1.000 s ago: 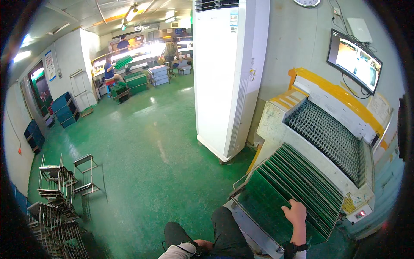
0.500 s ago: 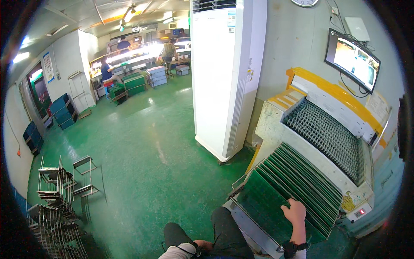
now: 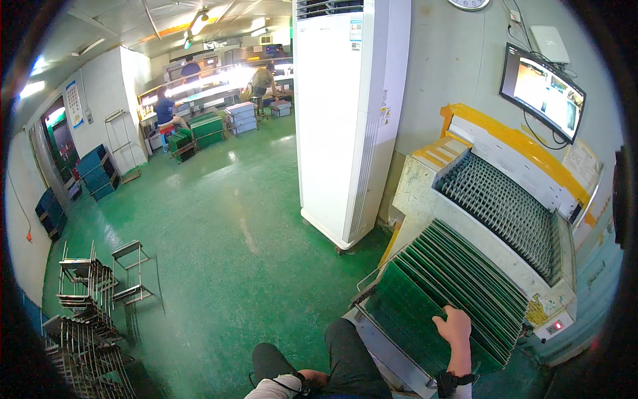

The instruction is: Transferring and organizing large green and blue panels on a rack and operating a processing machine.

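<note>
My right hand [image 3: 456, 327] rests at the upper edge of a green panel [image 3: 405, 319], the frontmost of several thin green boards standing in a row. Its thumb lies against the panel's near face, and the fingers curl over the edge, their tips partly hidden. A metal rack [image 3: 362, 307] with a wire handle carries the boards, which lean at a slant. My left hand [image 3: 315, 379] lies low by my lap between my dark-trousered legs; its fingers are mostly hidden, and nothing held shows.
Behind the rack stands a pale machine [image 3: 419, 179] with a roller bed [image 3: 498, 206] and yellow trim. A tall white air conditioner [image 3: 335, 126] rises ahead. Metal racks [image 3: 86, 286] stand at left. Far off, people [image 3: 262, 81] work at lit benches.
Both my hands and the boards stay in place. In the background, the person at the right of the benches has bent forward, and the seated person has shifted slightly.
</note>
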Demonstrator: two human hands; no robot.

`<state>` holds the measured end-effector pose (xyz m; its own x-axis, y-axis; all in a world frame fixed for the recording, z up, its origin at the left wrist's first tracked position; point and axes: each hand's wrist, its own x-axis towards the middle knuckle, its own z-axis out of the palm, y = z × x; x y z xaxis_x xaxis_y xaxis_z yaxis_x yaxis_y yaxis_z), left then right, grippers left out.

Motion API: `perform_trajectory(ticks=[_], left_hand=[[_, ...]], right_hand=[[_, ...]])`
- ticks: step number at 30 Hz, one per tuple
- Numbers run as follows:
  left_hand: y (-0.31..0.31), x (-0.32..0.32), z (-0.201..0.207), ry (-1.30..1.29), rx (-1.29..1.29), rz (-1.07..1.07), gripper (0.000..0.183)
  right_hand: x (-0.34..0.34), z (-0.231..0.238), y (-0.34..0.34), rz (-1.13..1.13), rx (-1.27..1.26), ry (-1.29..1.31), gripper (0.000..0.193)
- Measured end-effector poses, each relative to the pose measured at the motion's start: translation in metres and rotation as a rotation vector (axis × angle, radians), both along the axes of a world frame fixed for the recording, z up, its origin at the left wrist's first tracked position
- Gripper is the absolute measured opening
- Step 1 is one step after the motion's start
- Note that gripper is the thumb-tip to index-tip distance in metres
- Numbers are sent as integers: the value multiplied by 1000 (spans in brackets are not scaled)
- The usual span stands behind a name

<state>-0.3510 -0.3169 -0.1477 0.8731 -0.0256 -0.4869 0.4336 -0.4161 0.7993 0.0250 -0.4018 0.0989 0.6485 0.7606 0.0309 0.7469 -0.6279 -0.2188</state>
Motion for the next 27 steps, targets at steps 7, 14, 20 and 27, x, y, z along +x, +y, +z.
perform_trajectory(ticks=[7,14,20,27], left_hand=[[0,1,4,16,-12,-1,39],[-1,-3,-5,-7,7,29,39],[4,5,12,59,-8,-5,42],[1,2,-46,20,-57,18,44]], right_hand=[[-5,6,1,-15,2,-3,38],[-6,7,3,-24,-21,9,40],[-4,6,1,-40,-36,21,42],[-1,-2,1,-21,-32,12,43]])
